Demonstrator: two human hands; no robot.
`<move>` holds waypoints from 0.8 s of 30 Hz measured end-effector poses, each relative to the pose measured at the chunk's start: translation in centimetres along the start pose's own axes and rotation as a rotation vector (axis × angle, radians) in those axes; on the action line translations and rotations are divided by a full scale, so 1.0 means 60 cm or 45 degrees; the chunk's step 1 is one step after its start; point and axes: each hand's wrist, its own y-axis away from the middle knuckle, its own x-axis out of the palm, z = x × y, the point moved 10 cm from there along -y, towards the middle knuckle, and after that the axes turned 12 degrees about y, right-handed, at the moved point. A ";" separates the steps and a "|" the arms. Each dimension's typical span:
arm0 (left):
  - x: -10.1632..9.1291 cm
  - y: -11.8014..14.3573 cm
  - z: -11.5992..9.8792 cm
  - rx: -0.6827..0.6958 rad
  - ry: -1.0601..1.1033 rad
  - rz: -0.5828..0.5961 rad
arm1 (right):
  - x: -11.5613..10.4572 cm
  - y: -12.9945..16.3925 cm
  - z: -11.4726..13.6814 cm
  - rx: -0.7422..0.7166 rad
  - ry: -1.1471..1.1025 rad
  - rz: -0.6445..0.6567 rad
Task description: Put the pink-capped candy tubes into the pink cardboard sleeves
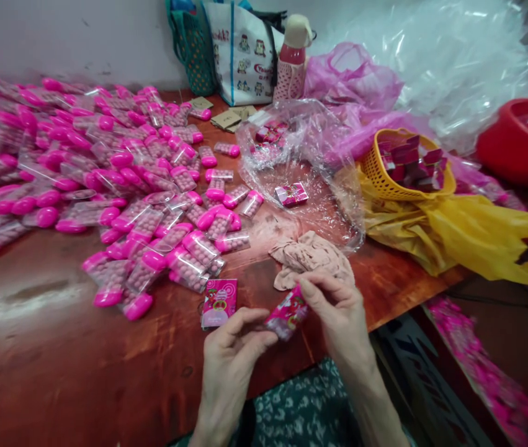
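Hands, left (233, 347) and right (333, 310), both pinch 1 pink packet (286, 318) mid-handling, apparently folding it; second packet (219, 303) lies just beyond left hand on counter (59, 347).

Small pink printed packet (286, 316), tilted, pinched between both hands' fingertips.

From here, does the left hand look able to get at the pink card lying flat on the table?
Probably yes: the pink card lies just beside the left hand, nothing between, though that hand now helps hold a small pink packet.
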 end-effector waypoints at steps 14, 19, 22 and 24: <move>-0.008 -0.008 0.042 -0.241 0.136 0.047 | 0.051 0.015 0.006 -0.018 0.253 0.281; 0.001 0.004 0.043 -0.234 0.123 0.057 | 0.039 0.017 -0.029 0.159 0.070 0.266; 0.003 0.004 0.039 -0.202 0.193 0.130 | 0.007 0.010 -0.038 0.173 0.049 0.130; -0.009 0.000 0.033 -0.170 0.284 0.098 | -0.013 0.007 -0.042 0.182 0.038 0.035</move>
